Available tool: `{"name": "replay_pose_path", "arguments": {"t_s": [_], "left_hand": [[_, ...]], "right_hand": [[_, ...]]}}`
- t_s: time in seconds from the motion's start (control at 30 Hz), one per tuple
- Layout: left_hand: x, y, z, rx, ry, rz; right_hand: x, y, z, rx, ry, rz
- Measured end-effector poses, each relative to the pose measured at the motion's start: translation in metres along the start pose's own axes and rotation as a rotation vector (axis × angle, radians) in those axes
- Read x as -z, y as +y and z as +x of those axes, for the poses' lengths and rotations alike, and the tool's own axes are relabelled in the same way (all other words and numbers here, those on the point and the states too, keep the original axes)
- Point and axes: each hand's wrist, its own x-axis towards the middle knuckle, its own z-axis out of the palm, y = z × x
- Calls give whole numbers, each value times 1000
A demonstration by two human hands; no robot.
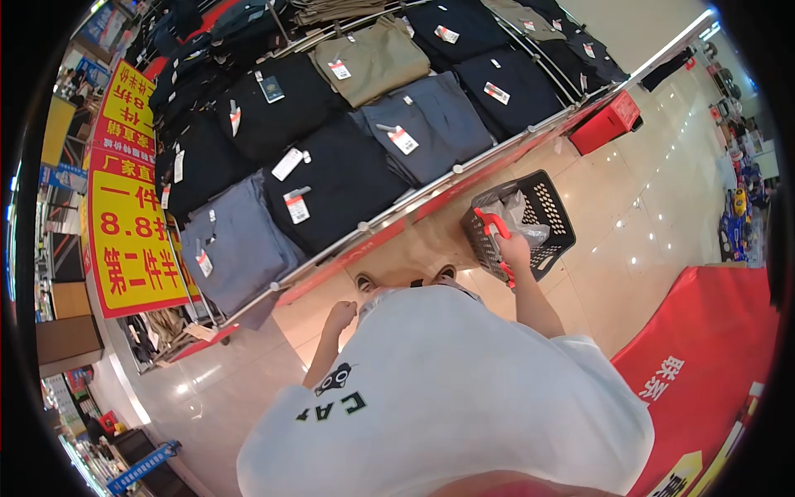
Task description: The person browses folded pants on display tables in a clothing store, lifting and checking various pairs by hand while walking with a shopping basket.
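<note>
My right hand (513, 252) grips the red handle (494, 222) of a black plastic shopping basket (550, 203). The basket hangs at my right side, its walls pierced with holes. Inside it lies a crumpled clear plastic bag (530, 232); whatever the bag may contain cannot be made out. My left hand (340, 316) hangs at my left side with curled fingers and no object showing in it. It is nearest to the front edge of a display rack, where folded grey trousers (238, 236) and folded black trousers (335, 182) with paper tags lie in rows.
A metal rail (364, 225) edges the rack in front of me. Red and yellow sale signs (132, 224) stand at its left. A red box (606, 123) sits by the rack's right end. Red cloth (704, 348) covers something at my right. Glossy tiles (638, 215) form the floor.
</note>
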Motion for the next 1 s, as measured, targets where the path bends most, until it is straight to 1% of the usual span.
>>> {"name": "replay_pose_path", "arguments": {"t_s": [0.03, 0.07, 0.1, 0.13, 0.2, 0.23, 0.27, 0.33, 0.4, 0.47, 0.5, 0.6, 0.67, 0.7, 0.77, 0.9, 0.93, 0.97, 1.0], "left_hand": [[-16, 5, 2, 7, 1, -12], [-34, 6, 7, 28, -24, -87], [-48, 16, 11, 43, -44, -159], [-60, 26, 15, 43, -40, -165], [-78, 51, 16, 49, 31, -152], [-81, 65, 18, 111, 9, -116], [-87, 67, 33, 112, 9, -116], [-106, 57, 62, -165, 124, 101], [-87, 109, 44, -86, -8, -60], [-71, 144, 41, 3, -17, -106], [-62, 163, 38, 8, -11, -105], [-52, 207, 46, -39, 48, -119], [-51, 226, 56, -209, 129, -202], [-47, 246, 55, -210, 131, -205], [-40, 283, 52, -306, 166, -363], [-17, 329, 81, -341, 165, -389], [-7, 343, 88, -343, 219, -389], [1, 354, 97, -346, 274, -388], [7, 362, 110, -348, 269, -395]], "right_hand": [[2, 3, 9, 35, 78, -11], [6, 5, 14, 71, 155, -21], [17, 5, 20, 40, 135, 18], [28, 5, 26, 47, 133, 15], [51, 9, 27, 38, 113, -10], [58, 15, 32, 33, 111, -10], [63, 20, 40, 27, 114, -7], [79, 25, 55, 32, 98, -18], [92, 22, 66, -25, 105, -73], [101, 28, 77, -15, 111, -81], [106, 32, 82, -13, 139, -57], [120, 46, 110, -16, 171, -38], [124, 53, 119, -10, 207, -49], [128, 51, 123, -7, 209, -50], [135, 49, 126, -24, 267, -54], [158, 69, 153, -4, 257, -10], [163, 72, 159, -2, 263, -17], [166, 73, 164, -42, 253, -65], [171, 68, 164, -84, 241, -113]]}}
